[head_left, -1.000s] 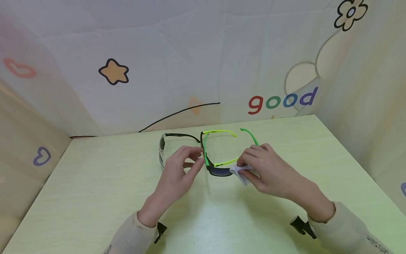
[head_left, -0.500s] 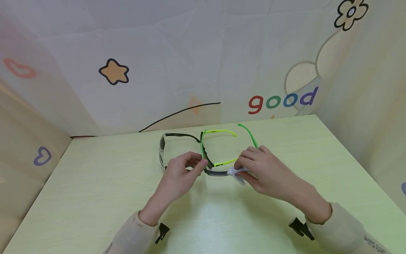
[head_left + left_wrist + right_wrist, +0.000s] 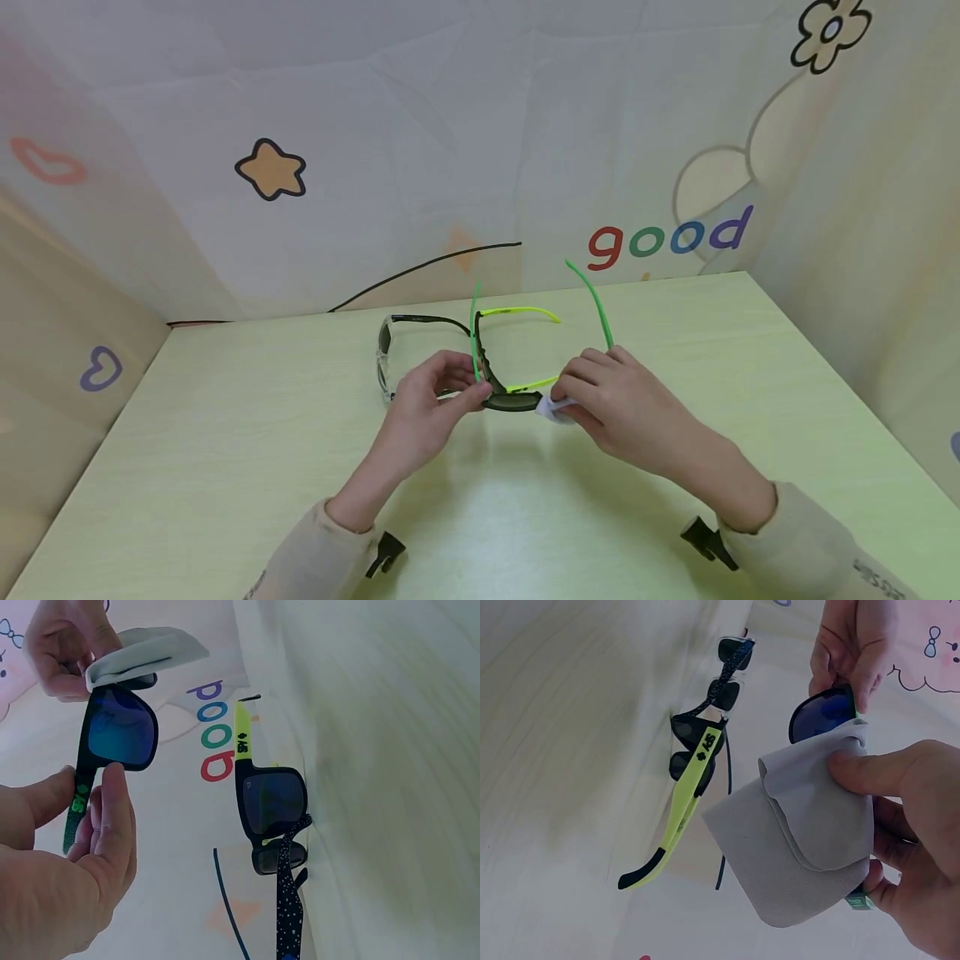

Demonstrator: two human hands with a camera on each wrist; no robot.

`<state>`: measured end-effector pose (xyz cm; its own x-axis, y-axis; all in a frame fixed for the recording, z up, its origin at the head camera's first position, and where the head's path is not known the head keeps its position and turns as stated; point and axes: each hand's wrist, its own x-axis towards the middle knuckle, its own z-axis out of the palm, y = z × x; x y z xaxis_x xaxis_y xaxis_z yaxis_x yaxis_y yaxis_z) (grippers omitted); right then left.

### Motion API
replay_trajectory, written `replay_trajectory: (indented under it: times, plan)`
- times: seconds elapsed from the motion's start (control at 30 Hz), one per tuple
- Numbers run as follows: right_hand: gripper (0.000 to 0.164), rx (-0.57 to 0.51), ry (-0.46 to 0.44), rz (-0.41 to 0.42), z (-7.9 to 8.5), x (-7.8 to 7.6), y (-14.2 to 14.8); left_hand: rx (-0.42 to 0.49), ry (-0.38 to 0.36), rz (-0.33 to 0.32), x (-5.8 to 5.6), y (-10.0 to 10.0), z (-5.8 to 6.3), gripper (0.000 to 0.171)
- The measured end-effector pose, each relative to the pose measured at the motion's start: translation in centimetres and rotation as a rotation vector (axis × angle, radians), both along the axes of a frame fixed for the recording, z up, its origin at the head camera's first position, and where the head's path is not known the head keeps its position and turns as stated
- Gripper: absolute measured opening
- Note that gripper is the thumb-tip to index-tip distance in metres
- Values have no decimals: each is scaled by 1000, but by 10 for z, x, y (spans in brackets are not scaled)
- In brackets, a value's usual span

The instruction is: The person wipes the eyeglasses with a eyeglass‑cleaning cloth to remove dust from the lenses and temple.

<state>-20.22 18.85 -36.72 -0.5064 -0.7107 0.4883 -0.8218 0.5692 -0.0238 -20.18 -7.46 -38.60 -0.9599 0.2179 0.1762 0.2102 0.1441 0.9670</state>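
Note:
In the head view, my left hand (image 3: 423, 408) pinches the left hinge end of sunglasses (image 3: 512, 402) with a dark front and bright green temples. Those temples point up and away. My right hand (image 3: 633, 412) grips the other end through a pale grey cleaning cloth (image 3: 553, 410). Seen from the left wrist, one blue-tinted lens (image 3: 124, 731) is uncovered, with thumb and fingers on the temple beside it. From the right wrist, the folded cloth (image 3: 802, 817) wraps over the far lens, my right thumb pressing on it.
Behind the hands, black sunglasses with yellow temples (image 3: 521, 311) lie on the light wooden table (image 3: 225, 467). Left of them stand clear-framed sunglasses (image 3: 384, 337) with dark speckled temples, touching or nearly touching. A printed curtain (image 3: 420, 167) hangs along the table's back and sides.
My left hand's fingers have closed on the green sunglasses' left end. The sunglasses have tilted, their green temples swinging upward. My right hand keeps the cloth on the right end, shifted slightly left.

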Motion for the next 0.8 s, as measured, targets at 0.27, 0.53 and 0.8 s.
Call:
replay_trajectory:
  times: [0.27,0.53,0.8]
  plan:
    - [27,3,77,-6,-3,1,-1,34,12,11,1,-1,0,26]
    - [29,9,117,-14,-4,0,-1,33,50,39,2,-1,0,18]
    - [26,5,89,-30,-5,1,-4,7,73,88,4,3,0,16]
